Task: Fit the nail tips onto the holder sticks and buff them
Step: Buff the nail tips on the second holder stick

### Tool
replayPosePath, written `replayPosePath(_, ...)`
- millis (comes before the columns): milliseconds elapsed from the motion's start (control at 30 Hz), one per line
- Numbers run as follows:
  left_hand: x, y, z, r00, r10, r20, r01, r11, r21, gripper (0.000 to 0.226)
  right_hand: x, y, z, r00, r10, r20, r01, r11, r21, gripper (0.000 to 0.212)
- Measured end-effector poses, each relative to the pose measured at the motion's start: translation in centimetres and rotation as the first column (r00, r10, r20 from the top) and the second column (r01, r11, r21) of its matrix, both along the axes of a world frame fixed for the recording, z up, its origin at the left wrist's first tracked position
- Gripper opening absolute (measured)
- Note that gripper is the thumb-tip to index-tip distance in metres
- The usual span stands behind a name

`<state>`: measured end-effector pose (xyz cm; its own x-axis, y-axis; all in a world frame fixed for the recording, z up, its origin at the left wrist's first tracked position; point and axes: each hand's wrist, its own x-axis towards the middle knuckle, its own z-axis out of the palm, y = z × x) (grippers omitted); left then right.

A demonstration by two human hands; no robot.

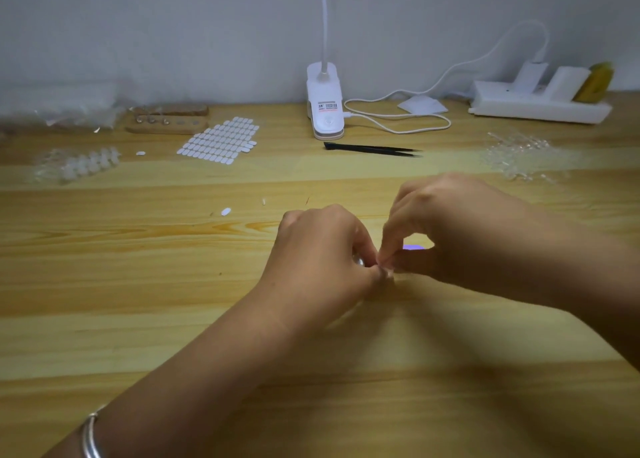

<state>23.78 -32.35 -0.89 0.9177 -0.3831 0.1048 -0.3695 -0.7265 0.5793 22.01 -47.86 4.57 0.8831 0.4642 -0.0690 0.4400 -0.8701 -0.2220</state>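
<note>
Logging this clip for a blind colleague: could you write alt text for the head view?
The left hand and right hand meet over a wooden table, fingertips pinching a small item too hidden to identify. Behind them lie black tweezers, a sheet of white oval tabs, a clip lamp and a power strip.

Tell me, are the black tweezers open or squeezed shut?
Open. The tweezers lie untouched, and their two pointed tips sit slightly apart.

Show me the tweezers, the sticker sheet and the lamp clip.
tweezers [371, 148]: head view, middle of the black arms.
sticker sheet [220, 140]: head view, centre of the sheet.
lamp clip [325, 101]: head view, white body.
</note>
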Motion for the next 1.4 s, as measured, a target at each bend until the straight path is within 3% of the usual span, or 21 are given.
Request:
replayPosePath(200, 0.2, 0.2, 0.0, 1.000, -0.016, 0.004, 0.016, 1.000, -0.009, 0.008, 1.2, 1.0, 0.6, 0.998, 0.020, -0.057, -0.024, 0.997, -0.078, 0.016)
replayPosePath(400, 0.2, 0.2, 0.1, 1.000, -0.017, 0.016, 0.017, 1.000, -0.003, 0.010, 0.8, 0.1, -0.3, 0.999, 0.055, -0.002, -0.055, 0.998, -0.035, 0.016)
replayPosePath(467, 0.1, 0.2, 0.1, 1.000, -0.015, 0.019, 0.015, 1.000, -0.016, 0.011, 0.7, -0.9, -0.7, 0.997, 0.074, -0.015, -0.073, 0.995, 0.061, 0.013)
replayPosePath(533, -0.2, 0.3, 0.0, 0.999, -0.038, 0.034, 0.038, 0.999, -0.017, 0.012, 0.8, -2.5, -0.7, 0.999, 0.028, -0.026, -0.020, 0.966, 0.259, 0.009)
replayPosePath(600, -0.4, 0.8, 0.4, 0.993, -0.108, 0.051, 0.106, 0.993, 0.041, 0.012, 1.3, -4.6, -0.7, 0.995, -0.071, 0.071, 0.042, 0.935, 0.351, 0.012)
replayPosePath(733, 0.5, 3.8, 2.0, 0.986, -0.166, -0.031, 0.163, 0.984, -0.074, 0.034, 1.0, -7.0, -1.6, 0.977, -0.163, 0.140, 0.120, 0.954, 0.273, 0.013)
replayPosePath(833, 2.0, 7.9, 2.9, 0.995, -0.040, 0.096, 0.055, 0.985, -0.164, 0.011, -0.1, -6.7, -2.9, 0.990, -0.134, 0.051, 0.117, 0.961, 0.251, 0.016)
replayPosePath(933, 2.0, 10.2, 1.9, 0.981, -0.103, 0.167, 0.101, 0.995, 0.020, 0.039, -0.8, -5.7, -3.7, 0.997, -0.077, -0.030, 0.082, 0.968, 0.239, 0.025)
replayPosePath(1067, 0.7, 10.3, -0.1, 0.926, -0.281, 0.251, 0.201, 0.932, 0.302, 0.038, -0.7, -5.2, -3.9, 0.995, -0.095, -0.007, 0.094, 0.975, 0.202, 0.019)
replayPosePath(1233, 1.7, 9.3, -0.6, 0.890, -0.311, 0.334, 0.224, 0.935, 0.274, 0.024, -0.8, -5.6, -4.1, 0.981, -0.190, 0.047, 0.182, 0.973, 0.142, 0.019)
replayPosePath(1400, 3.4, 7.2, -0.1, 0.921, -0.280, 0.271, 0.215, 0.945, 0.246, 0.006, -1.1, -5.9, -4.0, 0.979, -0.200, 0.041, 0.195, 0.976, 0.097, 0.015)
